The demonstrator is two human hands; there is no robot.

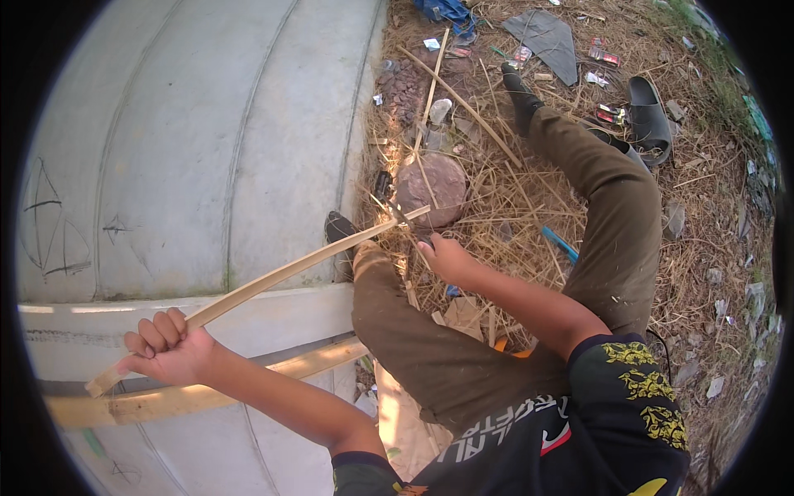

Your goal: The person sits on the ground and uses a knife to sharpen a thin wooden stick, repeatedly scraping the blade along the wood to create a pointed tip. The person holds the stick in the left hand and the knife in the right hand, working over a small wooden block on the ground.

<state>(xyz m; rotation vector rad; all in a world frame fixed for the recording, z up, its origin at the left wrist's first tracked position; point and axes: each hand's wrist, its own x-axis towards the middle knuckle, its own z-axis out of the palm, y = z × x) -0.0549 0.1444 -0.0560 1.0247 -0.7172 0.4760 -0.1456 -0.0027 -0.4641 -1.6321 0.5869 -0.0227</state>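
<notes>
My left hand (pixel 169 347) is closed around the near end of a long pale wooden strip (pixel 277 275), which looks like split bamboo. The strip slants up and right, its far end by a round reddish-brown block (pixel 442 186). My right hand (pixel 447 258) is closed on what looks like a knife, its handle mostly hidden by the fingers. The dark, narrow knife blade (pixel 400 217) crosses the strip close to the far end. From this angle I cannot tell how deep the blade sits against the wood.
A pale ribbed wall or panel (pixel 182 149) fills the left side. Shavings and dry straw (pixel 529 207) cover the ground between my outstretched legs. Two thin sticks (pixel 463 107) lie beyond the block. Dark slippers (pixel 649 120), a grey scrap (pixel 546 41) and litter lie at the right.
</notes>
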